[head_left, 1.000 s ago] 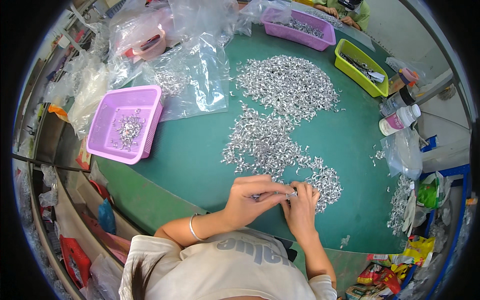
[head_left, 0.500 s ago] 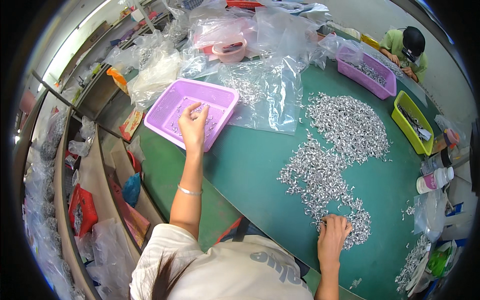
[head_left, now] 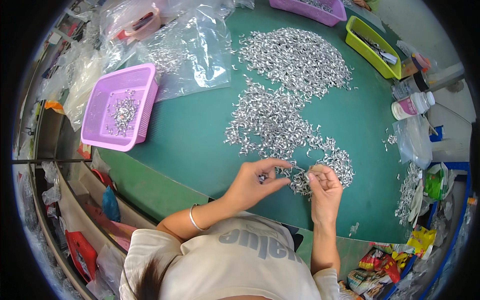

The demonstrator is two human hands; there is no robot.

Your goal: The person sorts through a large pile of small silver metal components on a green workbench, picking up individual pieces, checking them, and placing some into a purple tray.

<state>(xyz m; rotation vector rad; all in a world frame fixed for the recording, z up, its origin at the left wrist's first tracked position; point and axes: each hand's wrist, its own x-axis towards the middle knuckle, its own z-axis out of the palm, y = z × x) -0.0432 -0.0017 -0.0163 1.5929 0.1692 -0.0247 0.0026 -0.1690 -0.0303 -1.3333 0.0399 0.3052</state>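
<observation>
Small curved silvery metal pieces [head_left: 295,57] lie in a large heap on the green table, trailing down toward me in smaller heaps. Over the nearest small heap [head_left: 336,161], my left hand [head_left: 250,184] has its thumb and forefinger spread apart. Its other fingers are curled around a few metal pieces [head_left: 262,178]. Just to the right, my right hand [head_left: 325,192] is closed, thumb against fingertips; whatever it pinches is too small to make out. A purple plastic basket [head_left: 150,87] at the table's left edge has a scatter of the same pieces [head_left: 122,114] inside.
Clear plastic bags [head_left: 205,60] lie at the back left beside a pink tub [head_left: 145,27]. Along the right stand a yellow-green basket [head_left: 375,50], a white bottle [head_left: 412,105] and more loose pieces [head_left: 409,192]. Shelving [head_left: 75,200] stands left of the table.
My left hand has left the purple basket and come over beside my right hand at the near heap. My right hand has lifted off the pieces. The view has swung right and downward.
</observation>
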